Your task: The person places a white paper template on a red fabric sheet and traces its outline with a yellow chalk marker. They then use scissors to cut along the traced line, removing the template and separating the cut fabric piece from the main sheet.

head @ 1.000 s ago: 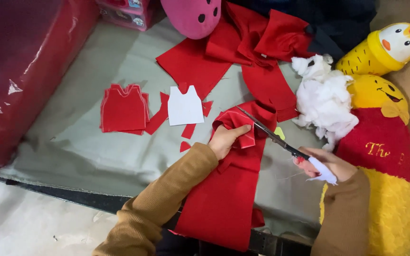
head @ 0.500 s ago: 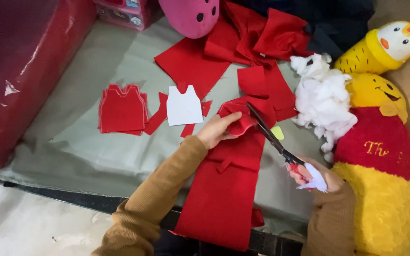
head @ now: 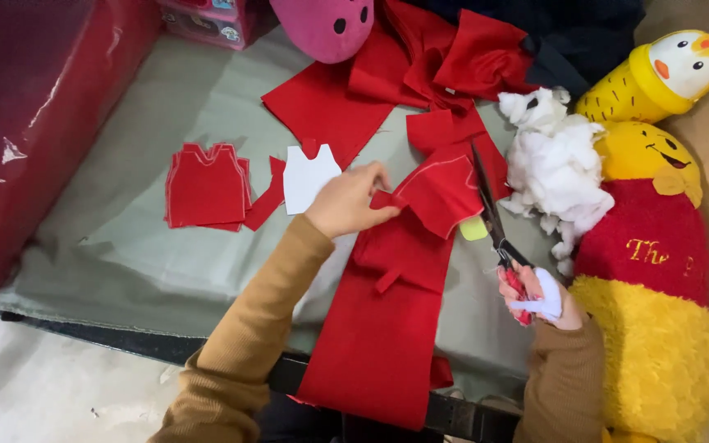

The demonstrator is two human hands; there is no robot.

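Left hand point(head: 345, 203) pinches the red felt piece point(head: 441, 193) at centre frame; right hand point(head: 539, 295) grips scissors point(head: 490, 217), blades seemingly closing. A tug might skew the cut.

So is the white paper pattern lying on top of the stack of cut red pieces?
No, the white pattern lies on the grey cloth to the right of the red stack, not on top of it.

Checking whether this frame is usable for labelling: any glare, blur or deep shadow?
Head view: sharp overall; glare streaks on the red plastic wrap at left; soft, even light on the grey cloth; the left hand, scissors and red fabric are crisp; the lower edge falls dark.
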